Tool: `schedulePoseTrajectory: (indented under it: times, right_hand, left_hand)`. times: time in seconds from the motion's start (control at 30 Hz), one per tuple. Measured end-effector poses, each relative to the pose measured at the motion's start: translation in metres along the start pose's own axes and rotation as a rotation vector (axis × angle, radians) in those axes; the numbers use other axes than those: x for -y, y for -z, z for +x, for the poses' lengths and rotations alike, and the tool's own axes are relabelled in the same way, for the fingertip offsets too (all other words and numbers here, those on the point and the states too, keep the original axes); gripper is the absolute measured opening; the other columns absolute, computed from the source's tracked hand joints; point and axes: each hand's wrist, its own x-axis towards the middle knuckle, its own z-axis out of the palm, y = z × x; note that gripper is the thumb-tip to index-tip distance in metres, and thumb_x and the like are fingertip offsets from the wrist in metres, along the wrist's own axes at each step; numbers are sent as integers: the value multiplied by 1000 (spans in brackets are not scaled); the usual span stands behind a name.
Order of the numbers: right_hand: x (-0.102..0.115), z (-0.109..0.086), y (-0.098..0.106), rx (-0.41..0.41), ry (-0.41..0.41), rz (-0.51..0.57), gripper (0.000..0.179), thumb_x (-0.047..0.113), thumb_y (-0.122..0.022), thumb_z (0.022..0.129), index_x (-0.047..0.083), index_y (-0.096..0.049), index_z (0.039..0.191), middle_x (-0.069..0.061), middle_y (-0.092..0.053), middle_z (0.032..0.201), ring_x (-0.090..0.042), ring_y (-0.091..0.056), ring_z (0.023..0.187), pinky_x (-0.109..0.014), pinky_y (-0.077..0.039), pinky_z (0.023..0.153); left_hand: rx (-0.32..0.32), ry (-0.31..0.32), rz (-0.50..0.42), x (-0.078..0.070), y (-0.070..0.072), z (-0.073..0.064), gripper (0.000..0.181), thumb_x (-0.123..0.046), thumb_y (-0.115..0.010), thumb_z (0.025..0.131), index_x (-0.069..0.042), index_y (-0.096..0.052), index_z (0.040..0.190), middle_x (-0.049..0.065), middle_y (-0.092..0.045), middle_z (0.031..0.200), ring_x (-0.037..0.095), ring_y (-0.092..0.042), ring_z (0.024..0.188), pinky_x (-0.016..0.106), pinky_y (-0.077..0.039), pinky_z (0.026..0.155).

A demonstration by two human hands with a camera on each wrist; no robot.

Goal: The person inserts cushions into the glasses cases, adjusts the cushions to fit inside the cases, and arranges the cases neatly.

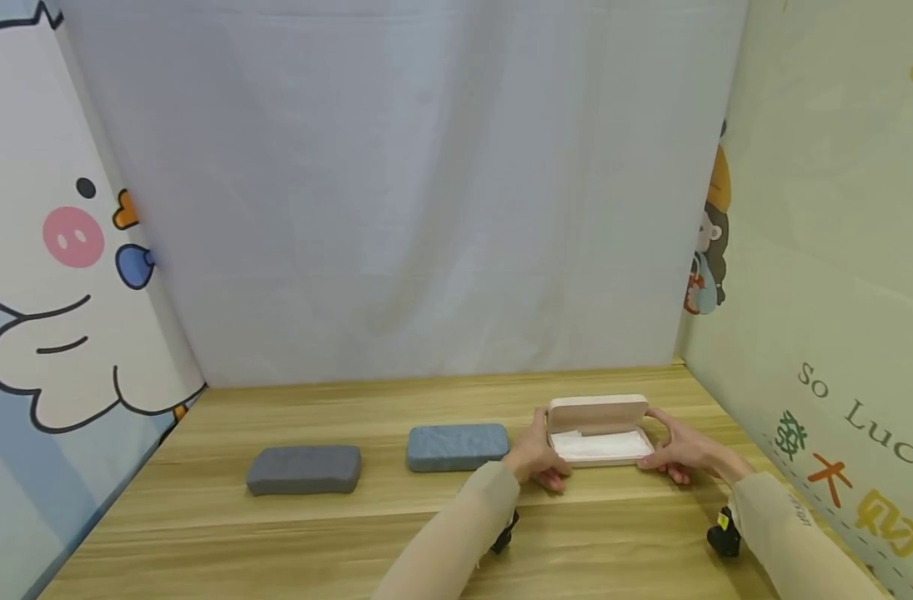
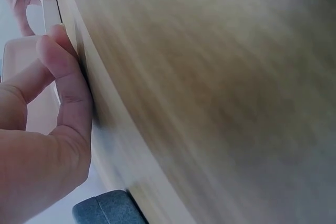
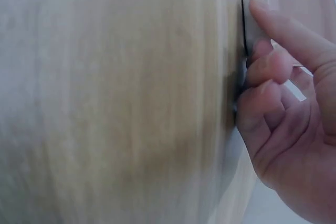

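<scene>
A light pink glasses case (image 1: 598, 402) lies on the table with its lid raised at the back. Inside the base is a folded white cloth (image 1: 606, 447). My left hand (image 1: 533, 455) grips the case's left end, its index finger reaching up along the side toward the lid. At the other end my right hand (image 1: 684, 450) holds the case, thumb at the front corner and index finger near the lid. The right wrist view shows the right thumb (image 3: 286, 30) against the case's front edge. Close beside my left hand is a blue glasses case (image 1: 456, 447), lid down.
Farther left on the wood-grain table (image 1: 291, 542) sits a grey glasses case (image 1: 304, 469), also closed. A white curtain (image 1: 396, 192) hangs along the back edge. Printed panels stand at both sides, the right panel (image 1: 824, 275) near my right arm.
</scene>
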Motion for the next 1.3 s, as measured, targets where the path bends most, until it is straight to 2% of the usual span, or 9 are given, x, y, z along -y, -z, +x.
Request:
schedulePoseTrajectory:
  times: [0.23,0.43,0.7,1.17,1.3]
  right_hand:
    - [-3,2,1,44,8,4,108,14,-74,85,2,12,151,1,-56,57,-5,-49,39,-20,-46,39]
    - [-4,3,6,97,6,33,110,12,-71,87,5,18,150,0,-58,60,-4,-49,40,-20,-47,41]
    - [-7,3,4,119,27,85,109,10,-69,88,5,20,150,1,-60,58,-5,-54,43,-22,-50,43]
    - [-11,3,2,82,51,98,108,9,-69,88,3,20,150,3,-58,58,-6,-57,43,-22,-51,42]
    - [-8,3,3,73,49,102,103,10,-68,89,6,14,151,2,-58,59,-6,-58,44,-22,-51,42]
  left_hand:
    - [15,29,1,1,2,1,95,22,-69,72,-24,-24,143,24,-62,68,17,-55,37,29,-55,41]
    - [25,29,-19,2,2,3,92,22,-68,73,-24,-26,140,22,-62,66,17,-56,38,27,-54,39]
    - [24,30,-58,5,1,3,90,25,-67,72,-22,-27,139,22,-60,71,18,-57,39,29,-56,42]
    - [2,14,-44,3,0,2,82,25,-67,72,-17,-30,131,20,-58,75,18,-58,41,30,-57,44]
    - [-3,8,-43,1,-1,3,81,24,-68,72,-17,-30,130,20,-56,77,17,-57,40,29,-57,43]
